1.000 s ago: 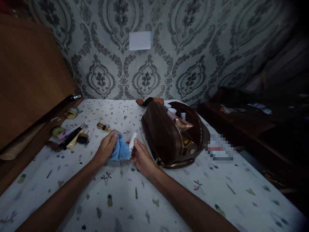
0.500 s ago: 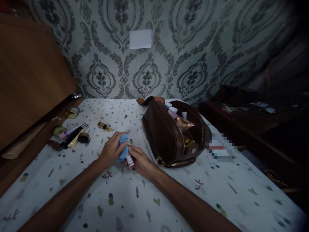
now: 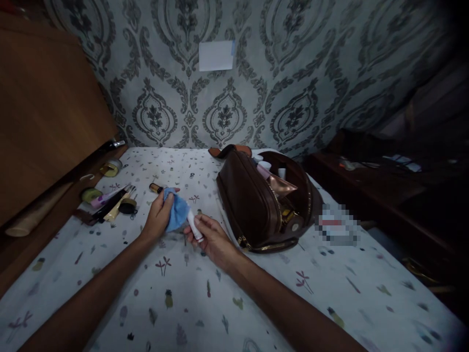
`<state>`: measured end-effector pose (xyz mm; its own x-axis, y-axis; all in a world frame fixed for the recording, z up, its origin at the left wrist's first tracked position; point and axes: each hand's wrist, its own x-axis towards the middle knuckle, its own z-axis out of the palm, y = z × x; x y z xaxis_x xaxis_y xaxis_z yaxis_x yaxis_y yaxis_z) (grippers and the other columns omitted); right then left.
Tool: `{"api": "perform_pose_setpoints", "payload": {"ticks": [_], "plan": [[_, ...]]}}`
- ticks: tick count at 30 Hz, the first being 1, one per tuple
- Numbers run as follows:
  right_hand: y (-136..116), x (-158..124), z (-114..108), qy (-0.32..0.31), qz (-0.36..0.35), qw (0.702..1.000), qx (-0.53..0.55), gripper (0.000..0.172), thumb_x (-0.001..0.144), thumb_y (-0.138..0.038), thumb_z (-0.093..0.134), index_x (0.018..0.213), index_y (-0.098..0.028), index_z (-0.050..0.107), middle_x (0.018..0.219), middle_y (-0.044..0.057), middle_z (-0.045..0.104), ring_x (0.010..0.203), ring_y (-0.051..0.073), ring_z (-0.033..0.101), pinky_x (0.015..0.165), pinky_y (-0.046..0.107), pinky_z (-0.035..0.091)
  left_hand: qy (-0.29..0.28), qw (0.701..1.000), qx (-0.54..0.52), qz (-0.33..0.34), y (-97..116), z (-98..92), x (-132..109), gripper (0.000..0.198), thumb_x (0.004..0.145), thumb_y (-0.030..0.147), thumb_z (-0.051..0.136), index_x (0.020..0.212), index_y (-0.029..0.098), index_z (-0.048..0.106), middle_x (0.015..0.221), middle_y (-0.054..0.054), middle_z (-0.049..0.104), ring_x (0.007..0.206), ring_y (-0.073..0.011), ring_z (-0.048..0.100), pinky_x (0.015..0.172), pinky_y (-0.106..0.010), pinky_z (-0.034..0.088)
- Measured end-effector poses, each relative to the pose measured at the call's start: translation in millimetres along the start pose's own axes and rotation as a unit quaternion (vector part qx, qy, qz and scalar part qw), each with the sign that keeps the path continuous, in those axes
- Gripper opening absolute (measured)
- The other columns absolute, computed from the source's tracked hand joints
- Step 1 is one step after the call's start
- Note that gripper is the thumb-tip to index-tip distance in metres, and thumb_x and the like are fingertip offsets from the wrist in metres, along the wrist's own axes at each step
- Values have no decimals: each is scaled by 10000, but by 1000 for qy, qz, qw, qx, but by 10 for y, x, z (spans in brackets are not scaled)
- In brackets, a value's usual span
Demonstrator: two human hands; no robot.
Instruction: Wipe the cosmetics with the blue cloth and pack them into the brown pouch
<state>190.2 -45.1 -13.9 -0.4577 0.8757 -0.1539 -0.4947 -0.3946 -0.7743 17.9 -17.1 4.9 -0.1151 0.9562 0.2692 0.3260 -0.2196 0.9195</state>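
My left hand (image 3: pixel 157 218) is closed on a crumpled blue cloth (image 3: pixel 176 214), held just above the patterned bedsheet (image 3: pixel 205 303). Right beside it, my right hand (image 3: pixel 210 237) grips a small white tube (image 3: pixel 194 225) that slants up towards the cloth; tube tip and cloth meet or nearly meet. A brown leather toiletry bag (image 3: pixel 256 205) lies unzipped just right of my hands, with several small bottles and tubes standing inside it.
A gold-capped bottle (image 3: pixel 156 187) lies behind the cloth. Pencils, tubes and round jars (image 3: pixel 110 200) are grouped at the left by a wooden headboard (image 3: pixel 44 107). A dark wooden side table (image 3: pixel 384 181) stands to the right. A white note (image 3: pixel 216 55) hangs on the wallpaper.
The cloth was bunched round the tube with both hands pressed together; now the hands have come apart, the cloth lifted left and the tube showing again in my right hand.
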Motion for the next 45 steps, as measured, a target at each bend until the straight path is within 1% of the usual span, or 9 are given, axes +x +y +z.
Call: {"api": "perform_pose_setpoints", "payload": {"ticks": [4, 7, 12, 16, 21, 25, 33, 41, 45], "plan": [[6, 17, -3, -4, 6, 1000, 20, 450, 682, -535, 847, 829, -170, 628, 706, 28, 706, 556, 101, 599, 490, 193, 377, -127, 991, 16, 36, 102, 34, -82, 505, 931, 531, 504, 1296, 187, 564, 967, -34, 637, 815, -177, 577, 770, -277, 461], [23, 16, -9, -9, 18, 1000, 8, 476, 673, -571, 836, 832, -153, 671, 702, 29, 691, 559, 106, 599, 457, 191, 346, -176, 981, 55, 60, 156, 57, -132, 501, 904, 485, 565, 1292, 168, 550, 872, -15, 626, 735, -165, 561, 723, -277, 455], [46, -6, -9, -36, 10, 998, -43, 385, 697, -474, 847, 807, -138, 695, 655, -17, 614, 559, 75, 544, 466, 176, 355, -89, 995, 37, 10, 104, 45, -98, 345, 893, 504, 563, 995, 180, 623, 709, 35, 536, 654, -141, 490, 648, -261, 412], [49, -11, -16, -14, -7, 999, -50, 419, 639, -404, 897, 905, -177, 665, 670, -48, 630, 552, 83, 584, 503, 182, 432, -35, 999, -17, -25, 31, 29, -37, 416, 848, 587, 598, 882, 173, 626, 680, 36, 498, 632, -131, 461, 613, -252, 401], [26, -5, -28, -19, 16, 1000, -10, 434, 677, -439, 873, 919, -166, 637, 778, 22, 722, 610, 113, 666, 553, 203, 516, -62, 994, -54, -70, -4, 49, -28, 570, 861, 710, 484, 955, 167, 628, 595, 48, 452, 515, -122, 423, 488, -245, 361], [22, 1, -28, -48, 18, 999, 17, 410, 716, -449, 848, 936, -153, 669, 767, 24, 713, 633, 118, 671, 586, 219, 550, -121, 988, -76, -62, 35, 71, -82, 490, 826, 655, 611, 995, 196, 609, 654, 49, 504, 544, -112, 461, 513, -229, 396], [6, -15, -8, -43, 23, 999, -21, 399, 667, -417, 883, 902, -139, 718, 717, -24, 638, 602, 98, 630, 557, 210, 538, -61, 991, -87, -81, 38, 70, -34, 547, 783, 722, 603, 792, 175, 608, 586, 40, 484, 539, -115, 445, 499, -240, 377], [-45, -2, -26, -50, 23, 998, 21, 420, 692, -399, 873, 977, -165, 671, 753, 14, 730, 659, 144, 700, 560, 215, 533, -131, 970, -155, -135, 64, 98, -56, 639, 703, 673, 714, 1083, 166, 631, 616, 48, 556, 472, -107, 487, 465, -239, 416], [-62, 2, -26, -62, 36, 997, 35, 421, 701, -401, 868, 980, -148, 679, 765, 39, 747, 642, 135, 696, 527, 192, 513, -109, 974, -160, -115, 44, 79, -62, 510, 731, 630, 729, 936, 174, 629, 616, 57, 537, 495, -87, 470, 486, -218, 412]]}}
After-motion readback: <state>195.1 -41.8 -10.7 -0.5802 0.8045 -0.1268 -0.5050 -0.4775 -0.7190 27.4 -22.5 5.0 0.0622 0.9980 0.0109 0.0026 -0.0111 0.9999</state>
